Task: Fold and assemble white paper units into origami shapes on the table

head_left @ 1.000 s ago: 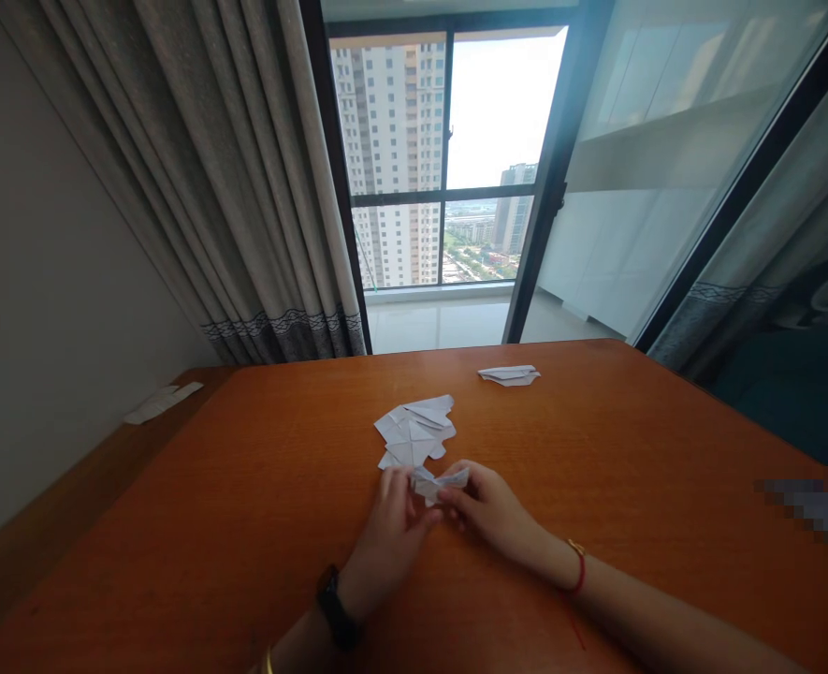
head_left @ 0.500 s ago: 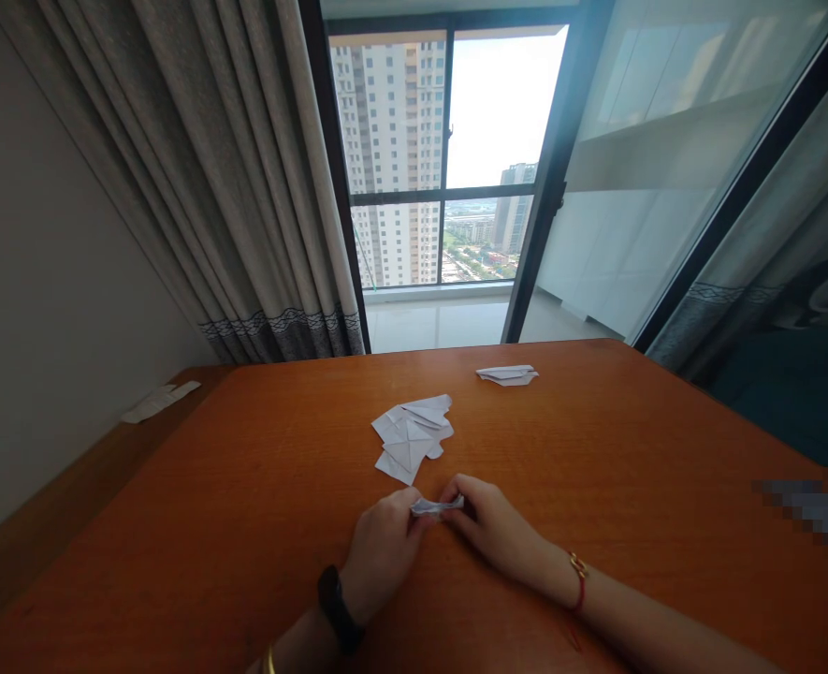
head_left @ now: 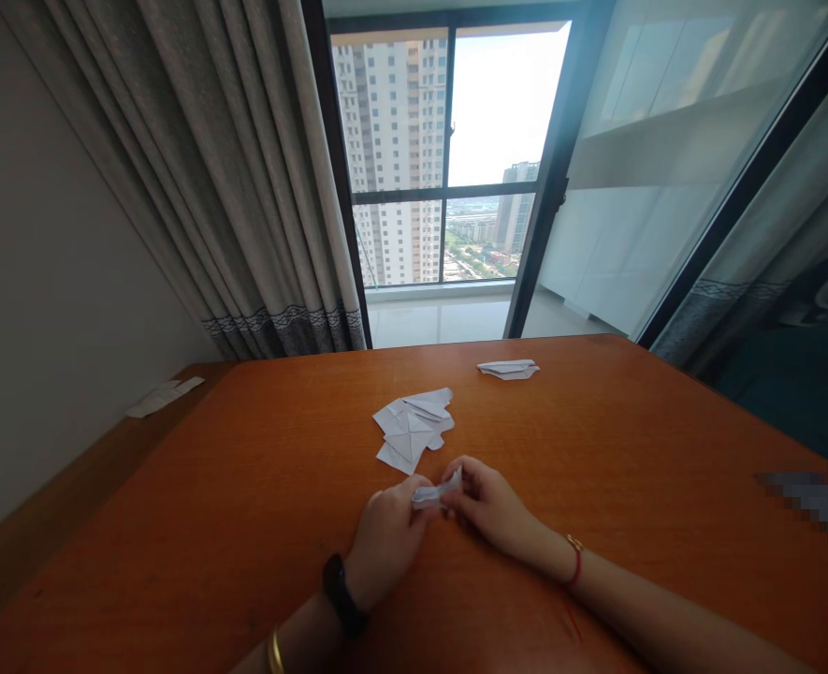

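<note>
A small folded piece of white paper [head_left: 433, 494] is pinched between my two hands, above the near middle of the wooden table [head_left: 259, 487]. My left hand [head_left: 387, 529] grips its left end, thumb and fingers closed. At its right end, my right hand [head_left: 487, 505] pinches the paper, which tilts upward there. My fingers cover part of it, so its full shape cannot be made out. Just beyond my hands lies a loose pile of folded white papers [head_left: 414, 429], one showing crossed creases.
Near the far edge rests a long folded white paper [head_left: 509, 370]. Pale paper strips [head_left: 165, 397] lie on the ledge at the left, by the wall. A pixelated grey patch [head_left: 817, 501] sits at the right edge. A curtain [head_left: 245, 187] and glass doors stand behind the table.
Both hands have risen slightly in view with the paper. Its right end now tips up in my right fingers, where before it lay nearly level. The pile stays put.
</note>
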